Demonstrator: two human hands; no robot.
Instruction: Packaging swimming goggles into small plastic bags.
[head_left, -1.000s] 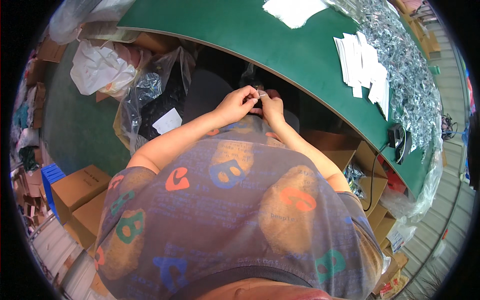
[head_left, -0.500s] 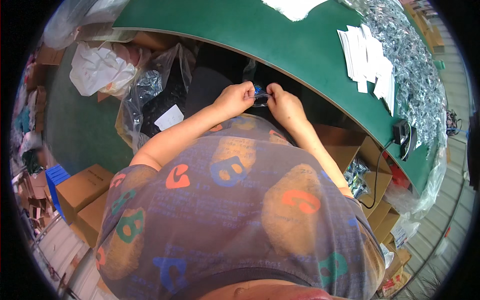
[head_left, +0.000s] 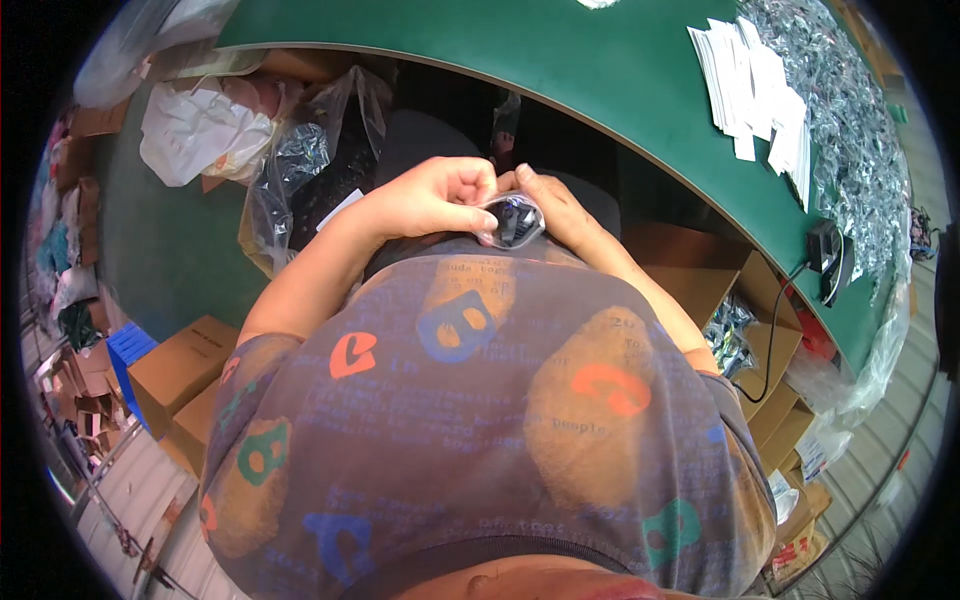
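Note:
Close in front of my shirt, a small clear plastic bag (head_left: 535, 225) is held with its mouth gaping toward me. Dark, shiny items inside it are too small to name. My left hand (head_left: 430, 200) has its fingers curled and its thumb pressed on the bag's left rim. From the other side my right hand (head_left: 560, 208) grips the bag, thumb at the top and fingers partly hidden behind it. Both hands are over my lap, nearer to me than the edge of the green table (head_left: 600, 90).
White paper cards (head_left: 745, 85) and a heap of small clear packets (head_left: 840, 130) lie on the table's right, near a black adapter (head_left: 825, 250) with a cable. Cardboard boxes (head_left: 685, 265) stand below. A plastic-lined box (head_left: 270, 215) and white bag (head_left: 195, 130) are left.
My hands have come closer to my body, and the bag now shows its open mouth and dark contents. My left hand has turned, its thumb now on the rim.

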